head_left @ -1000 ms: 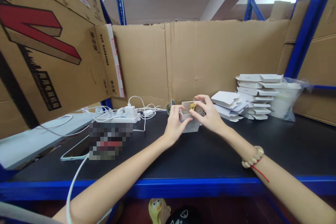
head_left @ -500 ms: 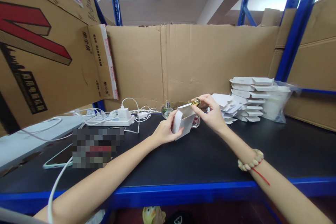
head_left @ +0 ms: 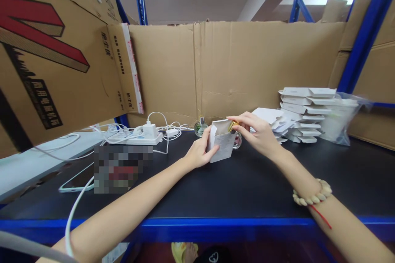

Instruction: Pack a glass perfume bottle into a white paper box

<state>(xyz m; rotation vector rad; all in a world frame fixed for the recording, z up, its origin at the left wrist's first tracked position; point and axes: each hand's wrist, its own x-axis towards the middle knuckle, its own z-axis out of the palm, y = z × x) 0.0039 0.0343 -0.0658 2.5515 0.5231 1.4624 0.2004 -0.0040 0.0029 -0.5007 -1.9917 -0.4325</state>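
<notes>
My left hand (head_left: 199, 153) is closed round a small white carton (head_left: 222, 148), its top flaps open and its mouth tilted up. Between the thumb and fingers of my right hand (head_left: 257, 134) is a shiny gold cap (head_left: 232, 126), pinched at the right end of the carton's mouth. Whether the cap touches the carton I cannot tell. Behind the carton stands a glass bottle with pinkish contents (head_left: 237, 141), mostly hidden. Left of it, near the cardboard wall, is a glass perfume bottle (head_left: 201, 128) with green in it.
Flat white cartons (head_left: 304, 113) are stacked at the right, beside loose white cartons (head_left: 271, 119) and a clear plastic bag (head_left: 339, 121). At the left lie a power strip (head_left: 138, 137) with cables and a phone (head_left: 77, 181). A large cardboard box (head_left: 61, 70) overhangs the left side.
The gold cap in my right hand has come down and tilted at the carton's mouth. My left hand keeps its hold on the carton. The whole view has shifted slightly.
</notes>
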